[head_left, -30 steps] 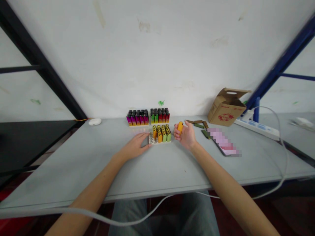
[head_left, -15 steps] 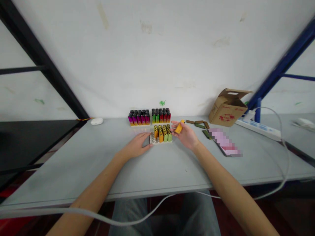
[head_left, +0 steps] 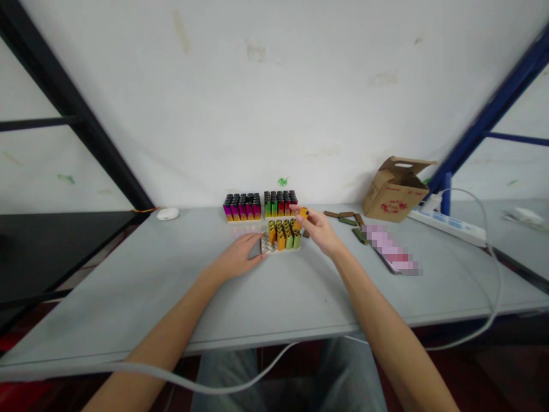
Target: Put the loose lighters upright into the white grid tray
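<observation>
A yellow-orange lighter (head_left: 302, 214) is pinched in the fingers of my right hand (head_left: 322, 230), tilted, just above the right back part of a small white tray (head_left: 268, 248). Upright in this tray are several orange lighters (head_left: 281, 240) and green lighters (head_left: 296, 240); bare slots show at its left end. My left hand (head_left: 240, 254) grips the left end of the tray, forefinger at the back and thumb at the front. Behind it stand a block of purple-and-yellow lighters (head_left: 242, 209) and a block of green and red lighters (head_left: 281, 204).
Several brown and green lighters (head_left: 347, 221) lie loose at the right, near a blurred phone (head_left: 392, 252). An open cardboard box (head_left: 392, 197) and a white power strip (head_left: 450, 226) stand farther right. A white case (head_left: 167, 213) lies at the left. A white cable (head_left: 223, 390) crosses the front.
My right hand has moved left and slightly up with the orange lighter, from beside the tray to above its right back part. My left hand stays on the tray.
</observation>
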### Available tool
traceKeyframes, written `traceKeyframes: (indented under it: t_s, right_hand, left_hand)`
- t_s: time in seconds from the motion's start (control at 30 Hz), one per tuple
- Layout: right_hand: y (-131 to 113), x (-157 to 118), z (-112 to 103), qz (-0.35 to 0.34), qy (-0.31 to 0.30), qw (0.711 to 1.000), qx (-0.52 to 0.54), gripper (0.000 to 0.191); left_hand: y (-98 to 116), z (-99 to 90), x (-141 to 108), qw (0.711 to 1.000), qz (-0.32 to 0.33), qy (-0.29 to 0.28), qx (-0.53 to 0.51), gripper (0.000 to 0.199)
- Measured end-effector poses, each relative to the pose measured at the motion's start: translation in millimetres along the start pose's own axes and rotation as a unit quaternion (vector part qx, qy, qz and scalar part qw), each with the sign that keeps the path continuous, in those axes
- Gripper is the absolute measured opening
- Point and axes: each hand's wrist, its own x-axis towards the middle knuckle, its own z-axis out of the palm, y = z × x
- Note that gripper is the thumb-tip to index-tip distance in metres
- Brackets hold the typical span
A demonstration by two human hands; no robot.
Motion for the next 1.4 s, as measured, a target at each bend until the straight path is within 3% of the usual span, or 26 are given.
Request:
traceKeyframes:
  t_s: [0.17,0.3,0.43,0.57,1.1,1.2,1.27,1.33,1.4]
  right_hand:
    - [8,14,26,-0.030,0.013,0.998,-0.053,0.025]
    - [11,17,38,-0.062,-0.033,0.985,-0.157,0.015]
    - [13,12,39,-0.139,-0.081,0.927,-0.339,0.009]
    - [15,5,35,-0.177,-0.084,0.881,-0.430,0.013]
    - [15,1,36,-0.223,-0.098,0.864,-0.440,0.014]
    - [14,1,35,-0.232,-0.070,0.879,-0.411,0.018]
    - [15,3,28,-0.212,-0.012,0.888,-0.409,0.020]
    - [18,4,16,-0.157,0.073,0.879,-0.444,0.024]
    - [22,5,2,-0.060,0.153,0.849,-0.503,0.029]
  left_hand:
    - [-1,-0.4,0,1.000,0.005,0.007,-0.016,0.055]
    - [0,-1.3,-1,0.999,0.011,0.010,-0.033,0.053]
    - [1,-2.2,-1,0.999,0.011,0.010,-0.034,0.053]
    - [1,-1.3,0,0.999,0.015,0.016,-0.033,0.051]
    - [2,-4.1,0,1.000,0.015,0.003,-0.027,0.050]
    - [3,-4.7,0,1.000,0.010,0.007,-0.024,0.052]
    - [2,-4.1,-1,1.000,0.004,0.006,-0.020,0.055]
    - [0,-2.7,-2,1.000,-0.007,0.003,-0.012,0.058]
    - [-2,-0.9,-3,1.000,-0.019,0.002,-0.006,0.064]
